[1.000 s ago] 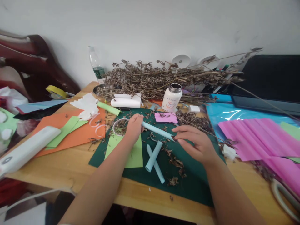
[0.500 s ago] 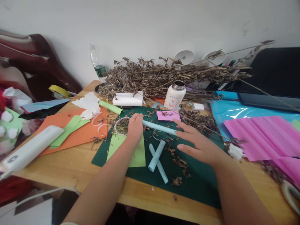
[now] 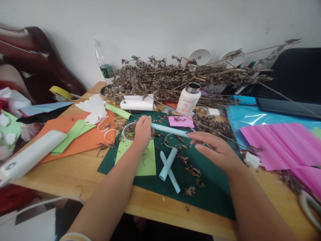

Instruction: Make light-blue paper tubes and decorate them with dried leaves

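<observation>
Right hand (image 3: 215, 149), fingers splayed earlier, half-curls beside blue tube (image 3: 170, 129)
Left hand (image 3: 143, 132) clenches it near green mat (image 3: 208, 192) far edge

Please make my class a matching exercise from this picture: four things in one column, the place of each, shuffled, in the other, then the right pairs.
Column 1
1. Long blue tube
2. White bottle
3. Two loose blue tubes
4. Light-green strips

Column 2
A. On the orange sheet
B. Gripped in the left hand, its other end by the right hand
C. Standing open-mouthed in front of the dried plants
D. Lying crossed on the dark green mat

Right pairs: 1-B, 2-C, 3-D, 4-A
</observation>
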Available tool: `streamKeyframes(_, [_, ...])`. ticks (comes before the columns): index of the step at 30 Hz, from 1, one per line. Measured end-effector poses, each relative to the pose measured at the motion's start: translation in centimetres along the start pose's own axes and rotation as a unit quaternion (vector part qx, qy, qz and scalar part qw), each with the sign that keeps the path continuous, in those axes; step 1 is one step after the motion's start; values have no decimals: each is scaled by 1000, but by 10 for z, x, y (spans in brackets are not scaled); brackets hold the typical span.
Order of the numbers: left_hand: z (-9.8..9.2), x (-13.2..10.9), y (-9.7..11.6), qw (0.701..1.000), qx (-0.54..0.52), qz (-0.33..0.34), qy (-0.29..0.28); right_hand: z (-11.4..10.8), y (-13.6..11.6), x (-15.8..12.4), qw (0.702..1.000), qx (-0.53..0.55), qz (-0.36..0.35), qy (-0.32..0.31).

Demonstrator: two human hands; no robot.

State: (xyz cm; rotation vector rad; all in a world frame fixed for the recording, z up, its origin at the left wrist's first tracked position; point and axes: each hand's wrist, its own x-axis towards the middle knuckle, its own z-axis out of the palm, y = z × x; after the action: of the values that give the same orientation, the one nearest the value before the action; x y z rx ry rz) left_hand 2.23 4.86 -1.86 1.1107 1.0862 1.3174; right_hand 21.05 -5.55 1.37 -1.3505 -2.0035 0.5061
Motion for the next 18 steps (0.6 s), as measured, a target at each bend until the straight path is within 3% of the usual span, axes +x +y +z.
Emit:
streamKeyframes(6, [2, -4, 1, 1000, 19, 2, -12, 1, -8, 5, 983, -39, 65, -167])
streamKeyframes(11, [0, -2, -2, 1000, 8, -6, -16, 5, -9, 3, 974, -47, 84, -203])
streamKeyframes(15, [-1, 0, -4, 999, 0, 1, -45, 8, -8, 2, 980, -19, 91, -177])
streamKeyframes(18, [-2, 0, -1, 998, -28, -1, -64, 9, -1, 1, 996, 36, 66, -48])
